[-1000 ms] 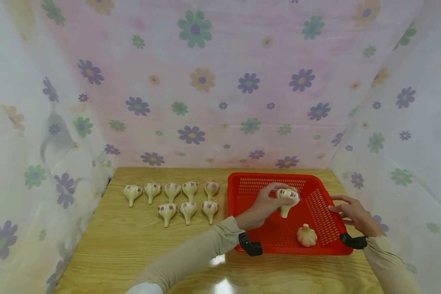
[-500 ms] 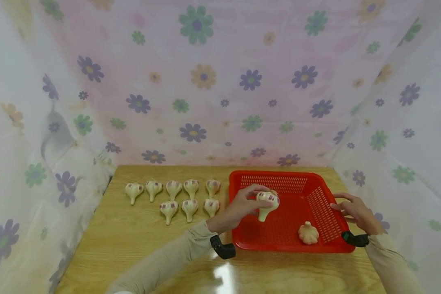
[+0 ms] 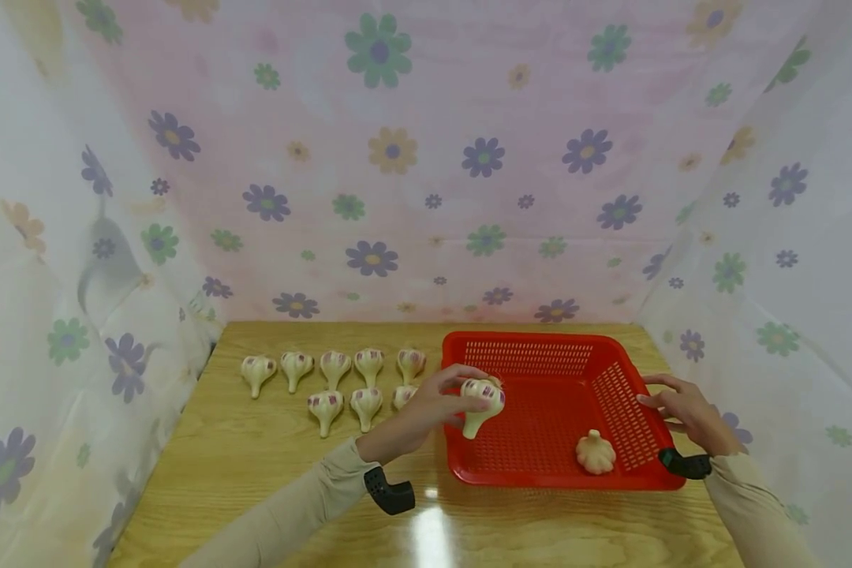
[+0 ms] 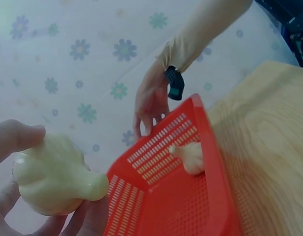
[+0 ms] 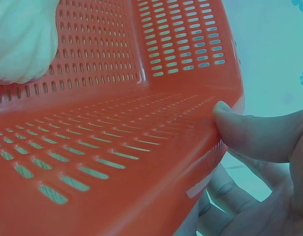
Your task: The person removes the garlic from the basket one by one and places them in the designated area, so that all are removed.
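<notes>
My left hand (image 3: 426, 406) grips a garlic bulb (image 3: 484, 399) with purple patches over the left side of a red plastic basket (image 3: 539, 422). In the left wrist view, thumb and fingers wrap the pale bulb (image 4: 50, 179), its stem pointing right. My right hand (image 3: 690, 412) pinches the basket's right rim. The right wrist view shows its thumb (image 5: 254, 135) on the rim and the other fingers against the outer wall. One plain cream garlic bulb (image 3: 596, 452) lies inside, near the front right corner.
Left of the basket, several purple-marked garlic bulbs (image 3: 334, 368) lie in two rows on the wooden table (image 3: 255, 473). One front-row bulb (image 3: 402, 396) is partly hidden by my left hand. Flowered cloth (image 3: 426, 181) encloses the table's back and sides.
My left hand has carried the garlic bulb leftward, from the basket's middle to its left side. My right hand stays at the right rim, and the basket has hardly moved.
</notes>
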`<state>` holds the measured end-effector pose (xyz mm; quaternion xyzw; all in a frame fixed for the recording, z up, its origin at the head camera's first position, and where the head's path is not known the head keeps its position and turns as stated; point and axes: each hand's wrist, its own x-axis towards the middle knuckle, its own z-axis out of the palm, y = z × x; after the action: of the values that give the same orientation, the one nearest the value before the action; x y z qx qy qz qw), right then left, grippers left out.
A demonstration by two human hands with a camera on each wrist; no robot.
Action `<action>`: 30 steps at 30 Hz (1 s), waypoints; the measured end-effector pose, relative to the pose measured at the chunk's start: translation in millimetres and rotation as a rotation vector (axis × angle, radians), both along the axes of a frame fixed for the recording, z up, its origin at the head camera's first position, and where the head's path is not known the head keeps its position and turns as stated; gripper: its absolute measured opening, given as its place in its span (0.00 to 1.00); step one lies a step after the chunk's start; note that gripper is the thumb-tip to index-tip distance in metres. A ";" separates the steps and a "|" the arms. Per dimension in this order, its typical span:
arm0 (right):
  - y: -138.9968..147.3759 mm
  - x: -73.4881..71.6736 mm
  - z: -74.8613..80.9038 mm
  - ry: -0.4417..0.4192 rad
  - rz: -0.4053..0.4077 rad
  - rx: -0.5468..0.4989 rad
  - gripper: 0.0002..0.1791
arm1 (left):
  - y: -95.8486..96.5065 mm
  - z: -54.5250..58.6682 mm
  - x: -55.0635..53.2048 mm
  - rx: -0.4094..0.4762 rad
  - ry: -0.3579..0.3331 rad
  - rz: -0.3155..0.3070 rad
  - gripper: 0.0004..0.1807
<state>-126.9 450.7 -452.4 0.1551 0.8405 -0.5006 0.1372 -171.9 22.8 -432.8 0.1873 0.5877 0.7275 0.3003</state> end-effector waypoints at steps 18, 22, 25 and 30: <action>3.9 0.3 -2.6 -0.012 -0.001 -0.014 0.36 | -54.5 -1.9 -2.6 -0.068 -0.016 0.022 0.24; 4.2 0.4 -4.8 -0.023 -0.007 -0.012 0.37 | -64.7 -5.4 -3.6 -0.041 -0.034 0.033 0.25; 4.1 -0.3 -4.5 -0.019 -0.003 -0.005 0.37 | -71.7 -8.4 -5.1 -0.037 -0.030 0.048 0.25; 2.6 -1.6 -2.8 -0.017 -0.004 -0.006 0.38 | -84.4 -10.2 -7.6 -0.082 -0.027 0.086 0.29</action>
<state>-128.5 453.3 -455.2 0.1605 0.8375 -0.5021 0.1439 -179.5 -61.6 -442.9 0.1396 0.6207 0.7174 0.2839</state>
